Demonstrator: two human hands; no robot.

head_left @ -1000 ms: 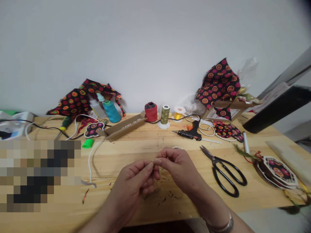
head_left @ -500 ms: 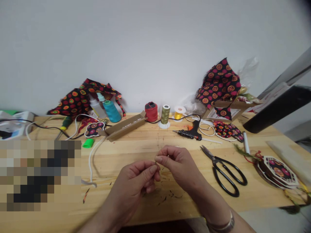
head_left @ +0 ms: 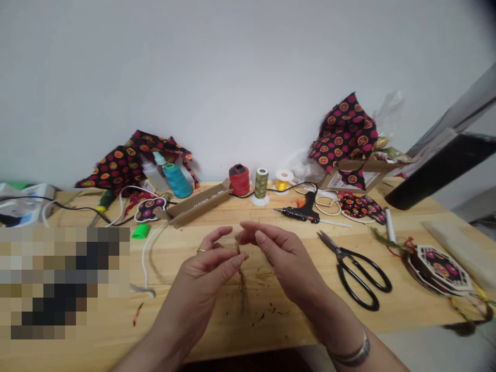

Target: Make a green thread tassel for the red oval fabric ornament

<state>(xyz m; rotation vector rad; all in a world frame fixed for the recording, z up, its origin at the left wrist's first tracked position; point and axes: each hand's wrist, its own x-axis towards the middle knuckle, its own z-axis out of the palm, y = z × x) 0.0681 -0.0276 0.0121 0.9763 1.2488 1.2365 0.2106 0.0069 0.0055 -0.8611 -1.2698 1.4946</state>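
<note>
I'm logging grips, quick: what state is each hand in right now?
Left hand: closed in a pinch, holding threads.
Right hand: partly curled beside the threads; whether it holds any cannot be told.

Soft, rather dim light spreads evenly over the grey wall (head_left: 232, 77) and counter (head_left: 217, 333) before me, a faint shadow beside the white cord (head_left: 144, 261); the dangling threads (head_left: 243, 294) smear, the upper right corner darkens, coarse pixel blocks (head_left: 64, 284) mask the lower left

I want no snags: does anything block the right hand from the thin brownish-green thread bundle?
Nothing visible does. The right hand is beside the top of the thin brownish-green thread bundle pinched in the left hand; the black-handled metal scissors lie off to the right.
</note>
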